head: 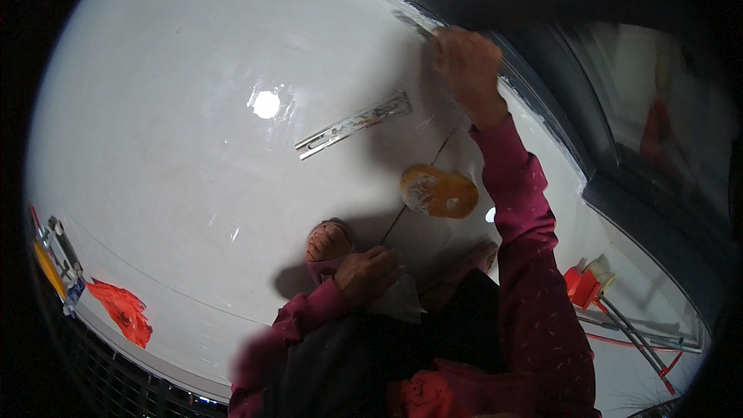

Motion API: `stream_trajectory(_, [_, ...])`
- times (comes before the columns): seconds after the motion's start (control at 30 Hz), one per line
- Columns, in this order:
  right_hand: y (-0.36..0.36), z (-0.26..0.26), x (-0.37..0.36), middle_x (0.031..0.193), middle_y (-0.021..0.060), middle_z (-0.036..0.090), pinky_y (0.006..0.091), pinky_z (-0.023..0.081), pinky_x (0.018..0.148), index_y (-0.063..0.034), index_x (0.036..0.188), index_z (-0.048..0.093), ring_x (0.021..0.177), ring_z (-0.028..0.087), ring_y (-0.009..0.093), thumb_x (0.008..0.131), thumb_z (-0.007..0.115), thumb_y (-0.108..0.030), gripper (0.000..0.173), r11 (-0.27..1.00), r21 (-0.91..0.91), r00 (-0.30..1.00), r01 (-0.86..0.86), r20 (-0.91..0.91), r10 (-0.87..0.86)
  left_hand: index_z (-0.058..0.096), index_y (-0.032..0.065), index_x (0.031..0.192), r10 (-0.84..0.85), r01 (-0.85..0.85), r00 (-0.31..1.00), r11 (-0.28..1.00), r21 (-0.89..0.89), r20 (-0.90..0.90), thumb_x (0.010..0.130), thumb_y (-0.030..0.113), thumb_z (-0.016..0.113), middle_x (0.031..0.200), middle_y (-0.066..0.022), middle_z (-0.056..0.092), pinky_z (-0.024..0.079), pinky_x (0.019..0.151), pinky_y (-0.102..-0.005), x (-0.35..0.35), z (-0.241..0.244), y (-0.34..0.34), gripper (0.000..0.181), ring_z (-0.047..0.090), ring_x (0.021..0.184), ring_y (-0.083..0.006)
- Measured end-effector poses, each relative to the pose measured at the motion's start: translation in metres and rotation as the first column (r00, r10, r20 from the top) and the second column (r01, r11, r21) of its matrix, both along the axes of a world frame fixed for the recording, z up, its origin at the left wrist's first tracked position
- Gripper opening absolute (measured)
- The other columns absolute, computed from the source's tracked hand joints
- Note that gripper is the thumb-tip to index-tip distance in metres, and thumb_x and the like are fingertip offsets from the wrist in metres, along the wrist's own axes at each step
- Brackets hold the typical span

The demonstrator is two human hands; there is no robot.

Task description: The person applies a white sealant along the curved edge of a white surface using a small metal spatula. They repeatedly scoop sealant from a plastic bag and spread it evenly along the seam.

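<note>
My right hand (467, 67) grips a slim tool (413, 24), blurred, perhaps a putty knife or small spatula. Its tip lies along the white-smeared joint between the glossy pale floor (191, 186) and a dark frame (543, 87). My left hand (368, 273) rests low near my knee, and a white cloth or paper (400, 299) hangs under its fingers. On the floor between my hands lies an orange-yellow sponge (447, 191), smeared white at its left end. Left of my right hand is a slotted metal channel (353, 125) with whitish smears.
An orange-red plastic bag (123, 312) and a cluster of tools (57, 255) lie at the far left, beside a dark grille (133, 380). At right are a red-and-grey long-handled tool (633, 331) and a roll of tape (601, 276). My slippered foot (328, 249) is beside my left hand.
</note>
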State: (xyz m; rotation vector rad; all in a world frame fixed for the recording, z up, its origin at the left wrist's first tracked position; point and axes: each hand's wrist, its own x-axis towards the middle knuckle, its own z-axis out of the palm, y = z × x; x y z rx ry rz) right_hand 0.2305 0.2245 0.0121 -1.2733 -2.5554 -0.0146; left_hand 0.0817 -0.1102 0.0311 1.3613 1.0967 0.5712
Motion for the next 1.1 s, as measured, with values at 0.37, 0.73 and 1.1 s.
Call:
stream_trajectory(0.37, [-0.004, 0.014, 0.033, 0.08, 0.012, 0.064, 0.041, 0.05, 0.061, -0.0053, 0.086, 0.064, 0.078, 0.064, 0.027, 0.073, 0.058, -0.007, 0.014, 0.997, -0.069, 0.987, -0.032, 0.152, 0.042, 0.067, 0.0075, 0.101, -0.076, 0.079, 0.995, 0.996, 0.038, -0.058, 0.082, 0.014, 0.067, 0.098, -0.0117, 0.064, 0.052, 0.061, -0.0404, 0.005, -0.013, -0.011, 0.02, 0.062, 0.081, -0.0302])
stream_trajectory(0.73, [-0.02, 0.0, 0.037, 0.074, 0.0163, 0.065, 0.0378, 0.048, 0.059, -0.0046, 0.087, 0.069, 0.064, 0.062, 0.031, 0.085, 0.062, -0.017, 0.015, 0.89, -0.408, 0.964, 0.205, -0.075, -0.257, 0.06, 0.003, 0.105, 0.045, -0.044, 0.999, 0.989, 0.139, -0.007, 0.081, 0.017, 0.069, 0.086, -0.0146, 0.062, 0.049, 0.054, -0.0416, 0.007, -0.012, -0.005, 0.029, 0.061, 0.066, -0.0342])
stream_trajectory(1.1, [-0.009, -0.017, 0.037, 0.067, 0.0175, 0.06, 0.0424, 0.044, 0.057, -0.0029, 0.077, 0.065, 0.058, 0.058, 0.034, 0.085, 0.06, -0.018, 0.018, 0.958, -0.235, 0.969, 0.162, -0.145, -0.2, 0.063, 0.0011, 0.105, 0.053, -0.053, 0.999, 0.998, 0.017, 0.005, 0.084, 0.014, 0.068, 0.085, -0.0164, 0.063, 0.05, 0.056, -0.0393, 0.009, -0.002, 0.003, 0.025, 0.062, 0.066, -0.0323])
